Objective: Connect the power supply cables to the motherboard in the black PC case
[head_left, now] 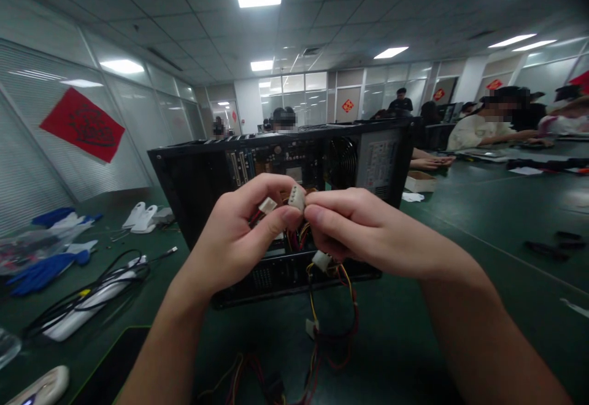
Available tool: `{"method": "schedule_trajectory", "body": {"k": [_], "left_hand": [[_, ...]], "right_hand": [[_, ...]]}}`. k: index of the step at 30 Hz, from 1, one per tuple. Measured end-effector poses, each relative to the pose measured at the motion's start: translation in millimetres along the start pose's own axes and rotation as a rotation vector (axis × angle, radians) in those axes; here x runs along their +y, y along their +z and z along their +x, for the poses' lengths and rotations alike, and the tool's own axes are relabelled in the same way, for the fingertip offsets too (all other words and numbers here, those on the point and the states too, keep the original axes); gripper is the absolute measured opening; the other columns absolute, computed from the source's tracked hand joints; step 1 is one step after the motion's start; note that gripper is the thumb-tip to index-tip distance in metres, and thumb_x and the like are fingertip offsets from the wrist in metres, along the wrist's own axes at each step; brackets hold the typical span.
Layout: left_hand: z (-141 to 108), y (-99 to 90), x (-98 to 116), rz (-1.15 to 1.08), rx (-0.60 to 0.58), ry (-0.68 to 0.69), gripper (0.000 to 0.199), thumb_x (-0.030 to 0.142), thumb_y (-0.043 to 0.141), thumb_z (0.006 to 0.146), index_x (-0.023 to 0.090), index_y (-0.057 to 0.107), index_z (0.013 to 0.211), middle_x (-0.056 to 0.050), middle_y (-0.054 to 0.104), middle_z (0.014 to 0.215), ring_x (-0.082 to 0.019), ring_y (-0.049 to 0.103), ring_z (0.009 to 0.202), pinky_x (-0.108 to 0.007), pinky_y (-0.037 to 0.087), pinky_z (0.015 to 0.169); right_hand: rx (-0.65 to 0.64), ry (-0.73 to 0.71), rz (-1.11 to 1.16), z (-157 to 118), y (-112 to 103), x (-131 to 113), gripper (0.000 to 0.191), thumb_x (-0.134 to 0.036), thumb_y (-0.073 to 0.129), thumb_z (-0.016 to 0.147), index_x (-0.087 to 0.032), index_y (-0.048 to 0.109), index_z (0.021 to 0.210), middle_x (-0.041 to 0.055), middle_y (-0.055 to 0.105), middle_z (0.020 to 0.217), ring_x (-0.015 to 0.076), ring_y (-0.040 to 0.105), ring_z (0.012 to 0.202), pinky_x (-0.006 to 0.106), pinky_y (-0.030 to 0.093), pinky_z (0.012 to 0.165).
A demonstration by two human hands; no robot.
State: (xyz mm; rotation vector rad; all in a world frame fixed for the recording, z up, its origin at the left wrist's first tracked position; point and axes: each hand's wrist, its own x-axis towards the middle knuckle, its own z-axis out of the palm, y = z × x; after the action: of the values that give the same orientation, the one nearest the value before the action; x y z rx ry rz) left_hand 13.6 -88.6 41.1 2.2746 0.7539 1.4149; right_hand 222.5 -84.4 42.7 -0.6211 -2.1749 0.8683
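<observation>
In front of an open black computer case (184,175), my left hand (239,233) is closed on a white connector (297,198), pinched between thumb and forefinger. A second white plug (267,205) shows beside the left thumb. My right hand (363,224) is closed, its fingertips touching the right side of the same connector. Below the right fingers hangs another white plug (321,261) on yellow and red wires. One more plug (311,329) lies lower on the cable bundle. A circuit board, a fan (341,159) and a power supply (378,162) show inside the case.
On the green table (464,239), a white power strip (96,300) with black cable, blue gloves (43,273) and a plastic bag lie left. A black mat (113,365) is at lower left. A small box (420,181) and other people are to the right.
</observation>
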Motion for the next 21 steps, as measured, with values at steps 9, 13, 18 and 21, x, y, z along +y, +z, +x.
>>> {"method": "schedule_trajectory", "body": {"k": [9, 13, 18, 21], "left_hand": [[8.7, -17.7, 6.7, -0.232, 0.45, 0.064, 0.017, 0.047, 0.062, 0.093, 0.03, 0.065, 0.095, 0.008, 0.023, 0.055, -0.009, 0.021, 0.042, -0.027, 0.036, 0.047], [10.0, -34.2, 6.9, -0.122, 0.541, 0.066, 0.015, 0.045, 0.061, 0.092, 0.031, 0.066, 0.091, 0.007, 0.024, 0.056, -0.009, 0.025, 0.042, -0.027, 0.037, 0.047], [6.7, -56.4, -11.9, 0.545, 0.72, 0.139, 0.018, 0.039, 0.064, 0.09, 0.025, 0.066, 0.1, 0.002, 0.057, 0.074, -0.012, 0.051, 0.059, -0.028, 0.038, 0.053], [6.7, -56.3, -18.1, 0.891, 0.612, 0.112, 0.026, 0.041, 0.063, 0.09, 0.025, 0.065, 0.111, -0.002, 0.064, 0.085, -0.017, 0.058, 0.068, -0.031, 0.04, 0.063]], "right_hand": [[0.022, -0.25, -0.197, 7.9, -10.8, 17.2, 0.045, -0.04, 0.065, 0.093, -0.023, 0.059, 0.134, 0.0095, 0.053, 0.146, 0.0257, 0.053, 0.131, 0.038, 0.05, 0.103], [0.144, -0.319, -0.411, 9.9, -7.8, 20.7, 0.044, -0.031, 0.067, 0.092, -0.023, 0.06, 0.134, 0.0101, 0.055, 0.144, 0.0274, 0.051, 0.134, 0.043, 0.045, 0.11], [0.143, -0.193, -0.573, 14.7, -15.3, 32.6, 0.023, -0.022, 0.057, 0.097, -0.018, 0.07, 0.116, 0.0081, 0.073, 0.11, 0.0213, 0.069, 0.098, 0.033, 0.053, 0.088], [0.134, -0.099, -0.634, 18.1, -20.4, 41.7, 0.022, -0.022, 0.056, 0.097, -0.017, 0.072, 0.111, 0.0079, 0.074, 0.104, 0.02, 0.068, 0.089, 0.03, 0.051, 0.078]]}}
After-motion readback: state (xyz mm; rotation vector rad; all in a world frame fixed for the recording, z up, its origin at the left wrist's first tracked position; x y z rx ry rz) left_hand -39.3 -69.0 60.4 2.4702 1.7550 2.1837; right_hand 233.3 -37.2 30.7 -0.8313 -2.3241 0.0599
